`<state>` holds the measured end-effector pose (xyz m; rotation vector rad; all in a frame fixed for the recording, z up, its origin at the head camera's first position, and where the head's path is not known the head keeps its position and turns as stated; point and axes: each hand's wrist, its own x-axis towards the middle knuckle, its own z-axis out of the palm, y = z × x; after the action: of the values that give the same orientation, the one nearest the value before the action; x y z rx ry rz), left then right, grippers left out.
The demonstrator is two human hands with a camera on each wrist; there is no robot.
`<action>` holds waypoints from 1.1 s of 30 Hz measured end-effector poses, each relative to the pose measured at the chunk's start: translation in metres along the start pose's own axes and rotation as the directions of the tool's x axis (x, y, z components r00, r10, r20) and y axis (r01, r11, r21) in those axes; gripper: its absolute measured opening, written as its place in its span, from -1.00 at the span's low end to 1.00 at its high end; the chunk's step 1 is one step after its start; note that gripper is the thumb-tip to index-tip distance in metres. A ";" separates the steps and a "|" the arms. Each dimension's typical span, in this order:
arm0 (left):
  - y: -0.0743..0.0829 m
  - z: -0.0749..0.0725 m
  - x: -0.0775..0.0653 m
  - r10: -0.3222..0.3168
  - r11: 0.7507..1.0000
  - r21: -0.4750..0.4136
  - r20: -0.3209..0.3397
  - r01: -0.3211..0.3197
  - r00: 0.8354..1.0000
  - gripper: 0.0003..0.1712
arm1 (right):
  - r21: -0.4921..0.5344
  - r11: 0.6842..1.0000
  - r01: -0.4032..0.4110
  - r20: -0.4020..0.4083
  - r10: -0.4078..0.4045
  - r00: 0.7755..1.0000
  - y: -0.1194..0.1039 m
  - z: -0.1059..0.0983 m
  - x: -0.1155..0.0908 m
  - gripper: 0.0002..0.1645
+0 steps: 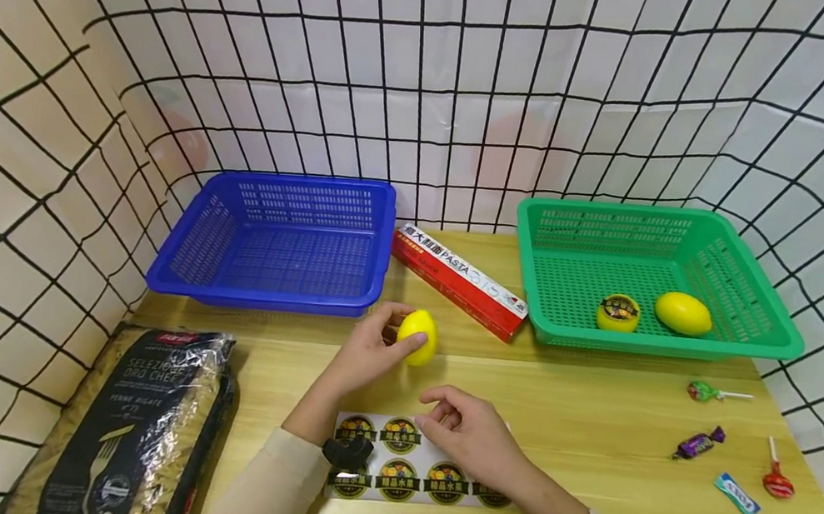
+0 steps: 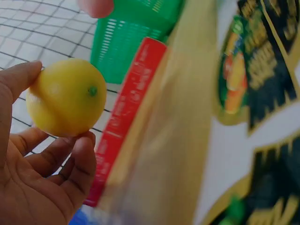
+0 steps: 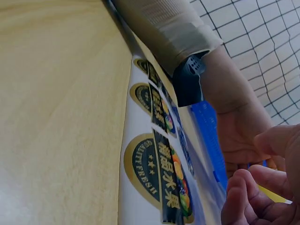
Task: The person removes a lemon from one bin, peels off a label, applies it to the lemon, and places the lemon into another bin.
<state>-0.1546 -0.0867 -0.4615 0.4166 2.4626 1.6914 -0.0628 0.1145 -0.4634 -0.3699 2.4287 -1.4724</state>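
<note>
My left hand [image 1: 372, 352] pinches a yellow lemon [image 1: 418, 337] between thumb and fingers, above the table in front of the blue basket. In the left wrist view, the lemon's [image 2: 65, 97] small green tip and smooth side show, with no sticker on that side. My right hand [image 1: 476, 435] hovers over a white sheet of round black-and-gold fruit stickers [image 1: 398, 480], its fingers loosely bent. Nothing shows between those fingers in the right wrist view, where the sticker sheet [image 3: 140, 112] lies beside them. Part of the sheet is hidden under the right hand.
A blue basket [image 1: 264, 300] stands back left. The green basket [image 1: 659, 343] back right holds a stickered lemon [image 1: 618, 314] and another lemon [image 1: 683, 313]. Between them lies a red pasta box [image 1: 458, 283]. A penne bag [image 1: 131, 420] lies left; lollipops and candies [image 1: 697, 444] lie right.
</note>
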 end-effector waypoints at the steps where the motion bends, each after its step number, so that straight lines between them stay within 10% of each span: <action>1: -0.002 0.002 0.002 -0.019 1.000 -0.008 0.005 0.019 1.000 -0.49 | -0.011 1.000 0.001 -0.003 -0.001 1.000 0.001 0.001 0.002 -0.64; 13: -0.008 0.025 0.014 -0.155 0.980 -0.116 0.075 0.163 0.985 -0.42 | -0.031 0.999 0.042 0.131 -0.037 0.991 0.017 0.008 0.012 -0.54; 33: -0.009 0.039 0.012 -0.164 0.972 0.169 -0.015 0.164 0.986 -0.43 | -0.191 0.976 0.105 0.143 -0.078 0.987 0.031 0.016 0.013 -0.61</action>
<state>-0.1573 -0.0509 -0.4833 0.2212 2.5721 1.4255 -0.0717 0.1111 -0.4996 -0.6111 2.4837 -1.1986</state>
